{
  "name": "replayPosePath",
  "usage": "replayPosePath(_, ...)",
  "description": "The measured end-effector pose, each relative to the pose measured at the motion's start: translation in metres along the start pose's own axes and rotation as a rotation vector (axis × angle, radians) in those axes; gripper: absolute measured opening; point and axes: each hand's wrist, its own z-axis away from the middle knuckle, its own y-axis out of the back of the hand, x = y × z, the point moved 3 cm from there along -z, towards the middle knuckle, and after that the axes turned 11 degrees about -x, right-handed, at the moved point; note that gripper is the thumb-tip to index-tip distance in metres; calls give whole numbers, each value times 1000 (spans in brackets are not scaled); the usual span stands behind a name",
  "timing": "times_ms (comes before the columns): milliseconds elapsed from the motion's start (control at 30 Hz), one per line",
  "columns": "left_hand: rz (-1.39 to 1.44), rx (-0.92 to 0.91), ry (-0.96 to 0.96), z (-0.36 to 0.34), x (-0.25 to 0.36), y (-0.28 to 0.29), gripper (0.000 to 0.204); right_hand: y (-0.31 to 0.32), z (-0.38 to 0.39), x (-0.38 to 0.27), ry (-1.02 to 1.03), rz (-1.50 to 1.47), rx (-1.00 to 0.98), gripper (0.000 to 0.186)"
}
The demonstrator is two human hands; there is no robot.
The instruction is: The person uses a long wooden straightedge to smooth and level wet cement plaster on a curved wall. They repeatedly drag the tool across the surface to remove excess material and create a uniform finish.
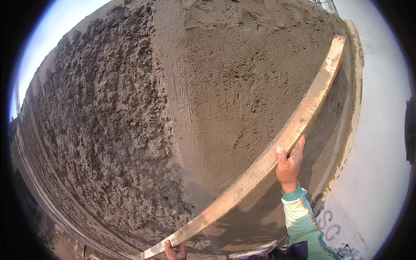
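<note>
A long wooden screed board (240,190), worn and smeared with mortar, slants across the wall from the lower left to the upper right. My right hand (289,168) grips its lower edge around the middle, thumb on the face and fingers behind. Near the bottom end, my left hand (175,252) holds the same board; part of this hand is cut off by the picture's lower edge. Behind the board lies damp grey-brown plaster (247,86), fairly even with some pits. Whether the board presses on the plaster along its whole length, I cannot tell.
Rough, lumpy mortar (108,108) covers the left part of the wall. A smoother vertical strip (173,73) divides it from the plaster. At the right stands a pale wall (379,130) with dark painted marks. Brown ground (65,242) shows at the lower left.
</note>
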Motion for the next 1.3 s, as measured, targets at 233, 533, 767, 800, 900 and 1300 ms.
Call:
replayPosePath(233, 289, 70, 265, 16, -99, 8, 27, -44, -64, -64, 200, 151, -225, 69)
replayPosePath(533, 399, 127, 489, -28, -180, 37, 28, -172, -41, -95, 431, 442, -381, 86)
replayPosePath(767, 417, 47, 601, -68, -208, 33, 29, -203, -32, -95, 416, 520, -377, 85)
replayPosePath(800, 363, 42, 619, -54, -201, 0, 29, -200, -49, -91, 430, 512, -337, 85)
replayPosePath(900, 400, -160, 731, -49, -190, -45, 32, -197, -119, -124, 401, 617, -253, 81)
replayPosePath(1300, 384, -40, 615, -54, -168, -24, 33, -192, -97, -96, 437, 559, -251, 75)
